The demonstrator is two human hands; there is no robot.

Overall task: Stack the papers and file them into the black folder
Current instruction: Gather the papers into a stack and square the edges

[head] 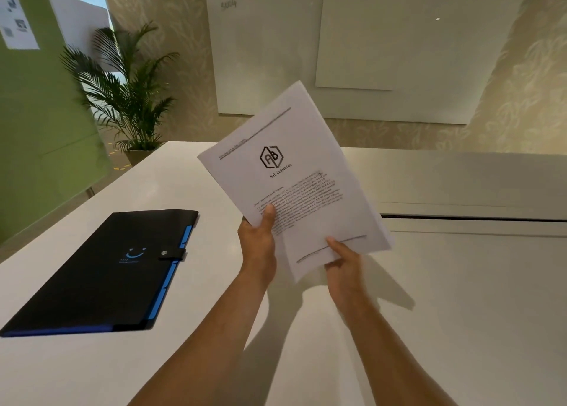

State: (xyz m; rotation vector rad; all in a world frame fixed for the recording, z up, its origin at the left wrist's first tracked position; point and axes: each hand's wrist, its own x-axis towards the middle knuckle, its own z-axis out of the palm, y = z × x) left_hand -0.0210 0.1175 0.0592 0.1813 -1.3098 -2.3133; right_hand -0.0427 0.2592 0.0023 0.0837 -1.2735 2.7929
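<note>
- Two bare forearms reach up from the near edge of the table (460, 298), a smooth, glossy white slab with a dark straight seam running in from its right edge.
- The left hand (257, 246) is closed on the papers (294, 178), thumb pressed flat on the printed face near the lower left edge, the other fingers hidden behind.
- The right hand (345, 263) pinches the bottom edge of the papers, thumb on top; it is slightly blurred.
- The papers are a thin sheaf of white rectangular sheets held in the air above the table's middle, tilted with the top leaning right, edges not quite flush. The top sheet bears a hexagonal logo and a block of small text.
- The folder (101, 270) lies flat and shut near the left edge, well apart from the hands: matte black, rectangular, blue tabs along its right side, a snap strap, a blue smile mark.
</note>
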